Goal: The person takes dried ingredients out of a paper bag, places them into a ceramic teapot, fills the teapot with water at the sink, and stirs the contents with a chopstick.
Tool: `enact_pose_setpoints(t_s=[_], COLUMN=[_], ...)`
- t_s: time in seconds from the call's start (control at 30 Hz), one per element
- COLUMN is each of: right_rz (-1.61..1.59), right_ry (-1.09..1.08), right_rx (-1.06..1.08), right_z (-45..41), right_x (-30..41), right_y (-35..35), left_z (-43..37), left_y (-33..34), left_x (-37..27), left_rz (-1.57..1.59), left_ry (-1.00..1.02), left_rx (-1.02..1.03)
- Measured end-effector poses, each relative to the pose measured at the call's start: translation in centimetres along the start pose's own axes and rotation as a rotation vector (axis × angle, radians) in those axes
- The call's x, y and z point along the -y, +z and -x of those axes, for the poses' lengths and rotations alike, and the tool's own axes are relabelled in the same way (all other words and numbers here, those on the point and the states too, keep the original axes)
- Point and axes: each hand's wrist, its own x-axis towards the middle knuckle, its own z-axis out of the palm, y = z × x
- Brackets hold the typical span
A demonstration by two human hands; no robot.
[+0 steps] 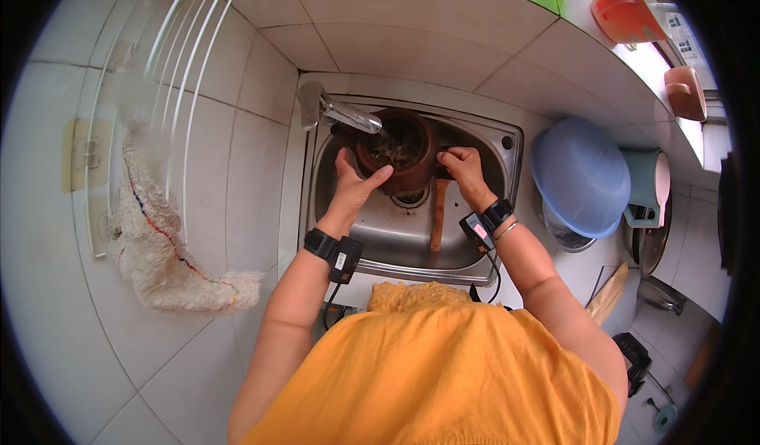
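Observation:
A dark brown clay pot [423,173] is in the stainless-steel sink [386,240], under the spout of the chrome faucet [354,117]. Wet, dark plant-like bits [392,148] lie inside it. My left hand [351,188] cups the pot's near left side, thumb at the rim and fingers spread along the wall. On the right side, my right hand [466,172] grips the pot's short handle, which the fingers mostly hide. A flat wooden utensil [439,216] lies in the basin below my right hand. The drain [411,198] shows partly beneath the pot.
A blue mesh basket [582,175] leans right of the sink, beside a pale green pitcher [647,189]. Mugs [623,8] stand on the windowsill. At left, a white wire rack [184,88] and a cream mesh cloth [160,261] hang on the tiled wall.

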Motion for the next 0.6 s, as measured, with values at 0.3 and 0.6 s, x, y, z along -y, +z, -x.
enact_pose_setpoints(t_s=[0.3, 0.6], right_rz=[0.024, 0.034], right_ry=[-0.055, -0.072], right_rx=[0.008, 0.025], right_z=[-0.1, 0.4], right_x=[-0.4, 0.1], right_y=[0.2, 0.2], left_z=[-1.6, -2.3], left_y=[0.4, -0.3], left_x=[1.3, 0.0], left_rz=[-0.009, -0.551], left_ry=[0.008, 0.280], left_rx=[0.007, -0.133])
